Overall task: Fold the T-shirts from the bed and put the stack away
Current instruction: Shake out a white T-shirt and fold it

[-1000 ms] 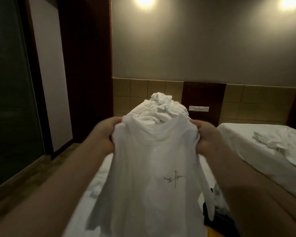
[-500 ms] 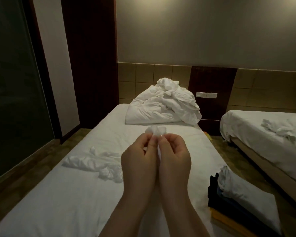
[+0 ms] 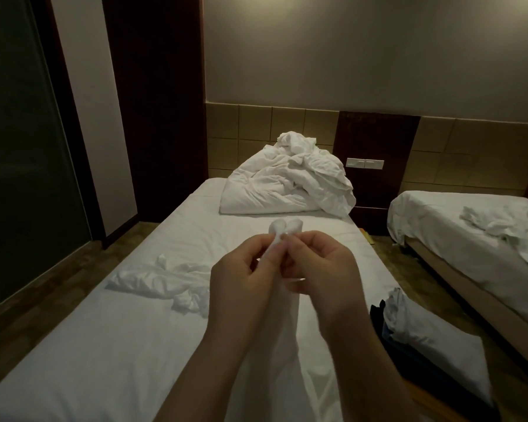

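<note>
Frame centre: pinching one white T-shirt [image 3: 282, 312] between left hand [image 3: 241, 278] and right hand [image 3: 320, 269], fingers closed tight on bunched fabric, remainder hanging down between forearms. Lying crumpled at left-centre on bed [image 3: 104, 345]: second T-shirt [image 3: 159, 278]. Sitting at lower right: folded stack [image 3: 415, 339]. Resting at upper centre: rumpled duvet [image 3: 287, 184].

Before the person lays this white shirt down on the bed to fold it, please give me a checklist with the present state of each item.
1. Both hands grip the white T-shirt: left hand, right hand: ok.
2. Shoulders pinched together evenly: cannot tell.
3. Bare sheet on the bed in front: ok.
4. Crumpled T-shirt left, apart from the landing spot: ok.
5. Folded stack on the right edge, straight: not ok, top piece rumpled.
</note>
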`<control>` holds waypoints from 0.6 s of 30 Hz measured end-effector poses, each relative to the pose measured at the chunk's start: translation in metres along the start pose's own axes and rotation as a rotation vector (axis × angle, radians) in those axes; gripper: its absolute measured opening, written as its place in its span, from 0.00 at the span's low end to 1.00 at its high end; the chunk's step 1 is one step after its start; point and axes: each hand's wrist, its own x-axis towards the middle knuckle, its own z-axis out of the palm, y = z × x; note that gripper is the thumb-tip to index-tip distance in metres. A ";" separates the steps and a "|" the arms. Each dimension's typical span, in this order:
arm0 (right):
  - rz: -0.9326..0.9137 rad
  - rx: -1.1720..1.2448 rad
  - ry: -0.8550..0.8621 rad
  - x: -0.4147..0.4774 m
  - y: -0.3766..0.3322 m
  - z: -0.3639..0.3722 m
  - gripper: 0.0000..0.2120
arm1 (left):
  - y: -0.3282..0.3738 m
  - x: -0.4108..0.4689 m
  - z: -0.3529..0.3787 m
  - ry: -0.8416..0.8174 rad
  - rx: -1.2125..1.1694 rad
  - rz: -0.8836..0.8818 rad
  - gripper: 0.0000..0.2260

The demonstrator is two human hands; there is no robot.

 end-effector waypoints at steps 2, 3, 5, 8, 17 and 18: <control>-0.028 -0.115 0.017 0.008 -0.001 -0.011 0.08 | -0.003 0.002 -0.004 -0.041 0.053 0.029 0.07; -0.069 -0.180 0.021 0.011 -0.001 -0.016 0.09 | -0.004 0.005 -0.006 -0.066 0.069 0.041 0.08; -0.190 -0.312 -0.016 0.019 -0.003 -0.026 0.10 | -0.003 0.013 -0.010 -0.128 0.077 0.070 0.07; -0.259 -0.434 -0.248 0.038 -0.015 -0.034 0.20 | 0.004 0.034 -0.014 -0.242 0.050 0.115 0.07; -0.239 -0.461 -0.329 0.088 -0.073 -0.036 0.09 | 0.038 0.100 -0.017 -0.273 0.127 0.161 0.03; -0.262 -0.488 -0.318 0.095 -0.080 -0.034 0.09 | 0.042 0.104 -0.017 -0.260 0.157 0.178 0.06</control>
